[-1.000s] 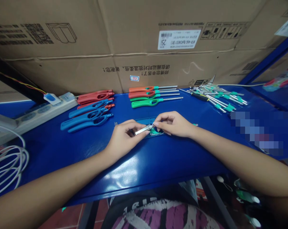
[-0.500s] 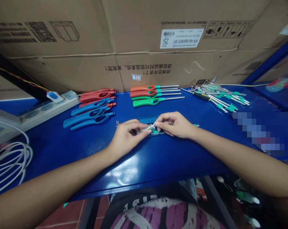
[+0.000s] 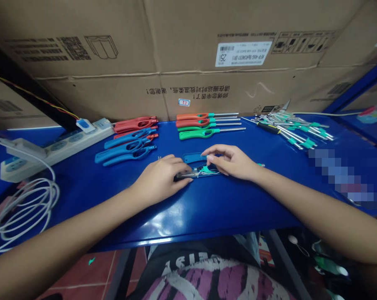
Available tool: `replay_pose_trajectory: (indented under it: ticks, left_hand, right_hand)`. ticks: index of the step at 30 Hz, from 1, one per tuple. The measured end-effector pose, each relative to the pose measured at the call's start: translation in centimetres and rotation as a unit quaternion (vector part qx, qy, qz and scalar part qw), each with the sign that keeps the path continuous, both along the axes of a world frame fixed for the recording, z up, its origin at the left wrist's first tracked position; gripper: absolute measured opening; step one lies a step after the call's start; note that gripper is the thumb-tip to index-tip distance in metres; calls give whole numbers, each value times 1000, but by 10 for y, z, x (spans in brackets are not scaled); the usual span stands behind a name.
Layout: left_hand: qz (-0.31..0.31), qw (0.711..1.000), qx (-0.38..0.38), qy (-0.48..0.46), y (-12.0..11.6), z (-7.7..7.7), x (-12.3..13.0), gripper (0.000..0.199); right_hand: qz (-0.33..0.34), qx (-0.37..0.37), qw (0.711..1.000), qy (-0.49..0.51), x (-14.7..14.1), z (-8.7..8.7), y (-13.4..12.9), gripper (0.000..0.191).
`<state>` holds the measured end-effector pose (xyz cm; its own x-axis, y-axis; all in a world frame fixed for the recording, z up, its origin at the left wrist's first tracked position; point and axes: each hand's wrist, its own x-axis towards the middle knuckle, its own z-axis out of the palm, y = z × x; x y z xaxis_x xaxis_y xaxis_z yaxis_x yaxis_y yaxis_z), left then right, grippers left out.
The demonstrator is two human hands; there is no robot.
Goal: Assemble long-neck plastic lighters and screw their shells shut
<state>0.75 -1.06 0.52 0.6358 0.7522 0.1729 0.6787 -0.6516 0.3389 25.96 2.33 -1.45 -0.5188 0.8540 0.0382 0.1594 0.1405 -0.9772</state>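
My left hand [image 3: 163, 179] has thumb and fingers around a clear tube-like lighter tank [image 3: 188, 173], which lies low over the table in a blue lighter half-shell. To the right of the tank, a green plastic piece [image 3: 204, 169] and thin white wires sit in that shell. My right hand [image 3: 234, 162] hovers above this end, index finger and thumb curled close together; whether anything is between them is too small to tell. Just behind, another blue half-shell [image 3: 193, 158] lies on the table, partly covered by my right fingers.
Red and blue lighter shells [image 3: 127, 152] lie at the left. Assembled lighters with metal tubes [image 3: 196, 133] are lined up at the back. Metal rods with green parts [image 3: 296, 131] and a screwdriver [image 3: 268, 127] are piled right. A power strip [image 3: 61, 152] and coiled white cable [image 3: 28, 200] stand left.
The clear tank has gone down from a tilted position between my hands into the blue shell. My right fingers have come away from its end. The camera view has shifted slightly.
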Motion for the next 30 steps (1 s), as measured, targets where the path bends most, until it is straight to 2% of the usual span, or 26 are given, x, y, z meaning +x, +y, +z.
replay_pose_trajectory:
  ticks: [4, 8, 12, 17, 19, 24, 27, 30]
  left_hand:
    - [0, 1000, 15, -10, -1, -5, -5, 27]
    - [-6, 999, 5, -42, 1, -8, -5, 24]
    - [-9, 995, -29, -90, 6, -10, -4, 16]
    - [28, 983, -75, -164, 10, -11, -6, 17]
    - [16, 985, -66, -157, 11, -11, -6, 18]
    - [-13, 998, -12, -68, 7, -8, -8, 21]
    - [-13, 998, 1, -56, 4, -6, -7, 25]
    - [-18, 998, -1, -52, 3, -6, -6, 21]
  right_hand:
    - [4, -9, 1000, -1, 0, -1, -1, 34]
    - [6, -6, 1000, -8, 0, 0, -1, 33]
    - [12, 9, 1000, -14, 0, 1, -1, 32]
    - [14, 8, 1000, -24, 1, 3, -1, 32]
    - [13, 5, 1000, -23, 1, 3, -2, 33]
    - [12, 13, 999, -38, 1, 2, -2, 33]
    - [7, 77, 995, -59, 2, 4, -3, 28]
    - [19, 224, 970, -89, 5, 7, -6, 23]
